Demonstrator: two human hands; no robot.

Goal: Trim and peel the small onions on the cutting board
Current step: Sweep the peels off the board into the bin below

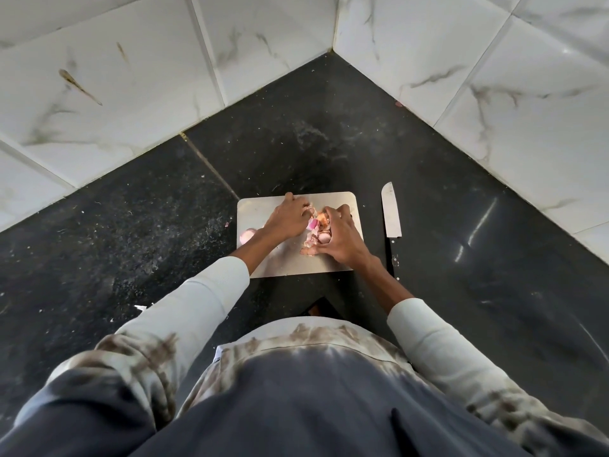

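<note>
A steel cutting board (263, 209) lies flat on the black stone bench (131, 225), in the corner formed by two white marble-tiled walls (115, 77). Both hands work over the right half of the board.

The left hand (287, 216) reaches in from the left, fingers curled down toward the pile of small onions (324, 238); whether its grip pinches an onion or a skin cannot be told, since the fingertips are hidden. The right hand (342, 240) is cupped against the right side of the same pile, fingers curled around onions and loose papery skins (308, 249); which piece it holds cannot be made out.

One pink peeled onion (247, 235) sits apart, near the board's left edge, just beside the left forearm.

A knife (391, 212) lies on the bench just beside the board's right edge, blade pointing away from the person, touched by neither hand.

Both sleeves (211, 291) are pale and pushed back from the wrists.
</note>
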